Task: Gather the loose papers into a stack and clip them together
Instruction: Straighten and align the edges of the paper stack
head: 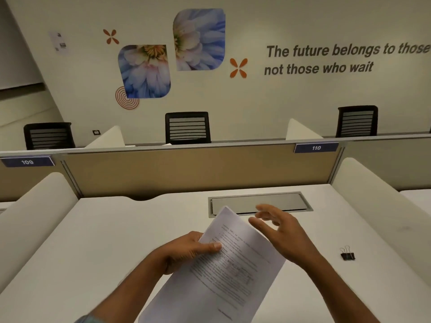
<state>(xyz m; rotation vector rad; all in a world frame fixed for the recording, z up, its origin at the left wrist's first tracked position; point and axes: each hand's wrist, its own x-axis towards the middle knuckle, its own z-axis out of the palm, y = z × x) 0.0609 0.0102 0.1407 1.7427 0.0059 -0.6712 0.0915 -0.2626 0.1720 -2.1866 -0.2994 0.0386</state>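
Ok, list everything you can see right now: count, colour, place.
papers: one stack, white with print, held above the desk, centre
binder clip: one, black, on the desk at right, apart from the papers
desk: one, white, foreground
cable hatch: one, grey, set in the desk's far side
partition: one, tan, behind the desk
number tags: two, blue, 109 and 110, on the partition top
chairs: three, black, beyond the partition
flower pictures: two, blue and white, on the wall
wall lettering: grey, upper right
left hand: grips the papers' left edge, thumb on top
right hand: open, over the papers' right edge, holding nothing
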